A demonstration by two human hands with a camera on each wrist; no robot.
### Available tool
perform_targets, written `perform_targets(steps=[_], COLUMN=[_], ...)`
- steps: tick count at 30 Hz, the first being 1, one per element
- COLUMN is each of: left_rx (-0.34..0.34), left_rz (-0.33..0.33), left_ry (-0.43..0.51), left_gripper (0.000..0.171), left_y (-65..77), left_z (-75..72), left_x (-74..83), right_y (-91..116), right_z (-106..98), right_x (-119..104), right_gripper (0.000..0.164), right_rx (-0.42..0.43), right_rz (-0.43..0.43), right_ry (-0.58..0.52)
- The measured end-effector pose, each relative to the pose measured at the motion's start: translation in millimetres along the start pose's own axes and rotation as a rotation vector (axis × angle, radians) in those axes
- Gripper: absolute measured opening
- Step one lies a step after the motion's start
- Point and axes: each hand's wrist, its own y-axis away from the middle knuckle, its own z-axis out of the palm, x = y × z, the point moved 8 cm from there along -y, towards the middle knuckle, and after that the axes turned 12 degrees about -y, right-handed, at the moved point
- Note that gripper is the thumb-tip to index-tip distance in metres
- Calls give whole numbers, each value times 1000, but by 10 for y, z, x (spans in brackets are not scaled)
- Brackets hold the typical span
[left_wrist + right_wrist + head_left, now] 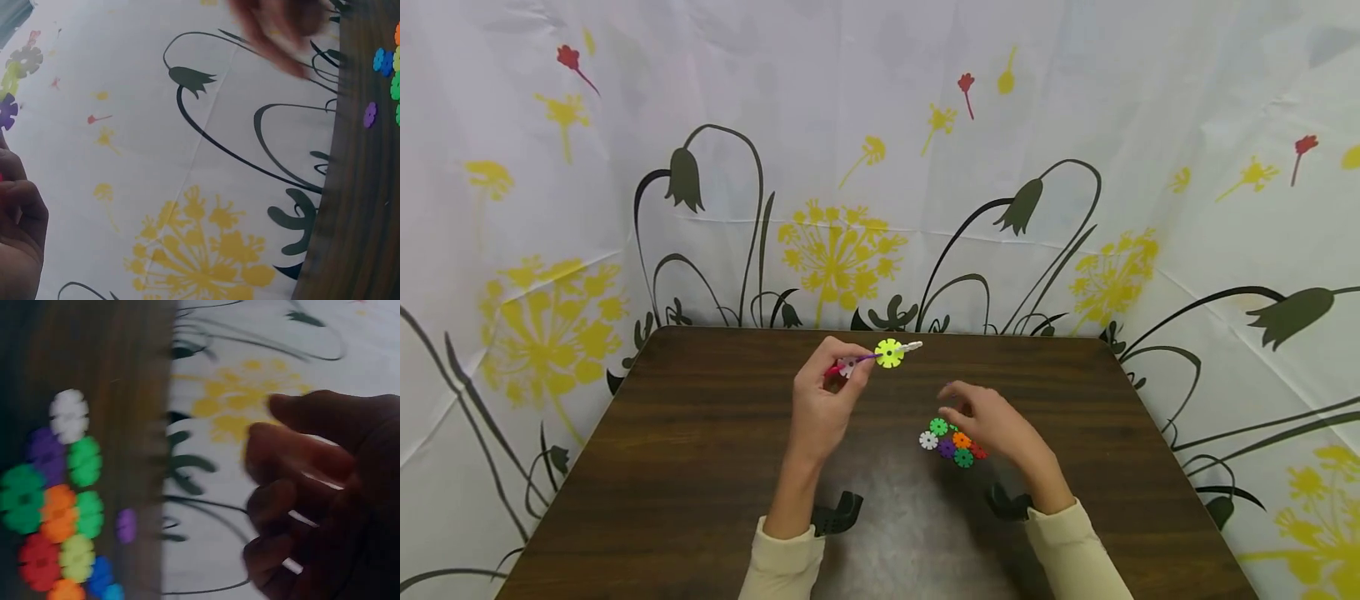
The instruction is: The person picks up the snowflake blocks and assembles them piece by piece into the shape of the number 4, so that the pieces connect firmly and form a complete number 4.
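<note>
The left cream sleeve (784, 557) and right cream sleeve (1071, 542) lay nearest the head camera, at the lower border. Beyond them, the left hand (826, 400) held a chain of notched plastic discs raised above the brown wood-grain table (700, 433). The chain comprised a pinkish-red disc (832, 370), a pale disc (847, 366), a purple disc (867, 357), a lime-yellow disc (883, 346) and a white disc (912, 347) at the free end.

Caution: the free end was unsupported. A loosened pinch, or a sideways push on the white disc, could have opened a slot joint and dropped a piece. A low sweep of the right hand (992, 417) might have scattered the loose disc cluster (57, 514).

Finger condition, left: thumb and index clamped on the chain — the exact disc under the fingertips could not be told. Finger condition, right: loosely curled, thumb and index slightly apart, with nothing visible between them. The hand hung above the table, apart from the cluster; a single purple disc (127, 525) lay beside that cluster, detached.
</note>
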Motion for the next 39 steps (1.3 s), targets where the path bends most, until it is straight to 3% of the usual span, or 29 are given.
perform_targets(steps=[3,7,19,30,35,39], left_rx=[-23,-74,-137,-138,-150,-158], left_rz=[57,131,238,315,303,285], left_ry=[-17,-45,-114,-172,-193,-210], left_gripper=[15,17,18,23,22,22], left_y=[-14,0,54,57,50,68], left_z=[-34,-33,53,63,71,64], left_x=[58,120,315,436,408,374], right_y=[-57,-96,-195,-270,-267,-218], right_z=[210,325,440,420,390,359], right_x=[325,581,824,975,957,818], right_gripper=[33,36,33,28,22,23], right_rx=[-64,-36,-12,-68,-85,-110], right_rz=[133,258,311,299,218,112], right_ry=[80,144,185,-63,-157,-323])
